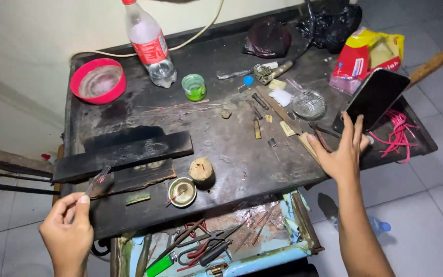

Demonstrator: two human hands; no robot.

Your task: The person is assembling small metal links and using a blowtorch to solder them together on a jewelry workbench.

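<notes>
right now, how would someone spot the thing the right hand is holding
Start at the black worktable and go to its right edge, beside the red and yellow packet. The right hand props up a phone: a flat, glossy black slab, tilted, the only smooth dark rectangle there.

Both forearms bare, no sleeves. No rings, watch or gloves on left hand (67, 233) or right hand (342, 154).

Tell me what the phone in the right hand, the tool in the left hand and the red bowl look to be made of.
Phone, propped up by the right hand: a glossy dark glass face, which shows a sheen.
Tool, pinched by the left hand: thin grey metal by its dull shine, probably tweezers.
Red bowl: likely plastic, with a uniform bright colour and a smooth thick rim.
</notes>
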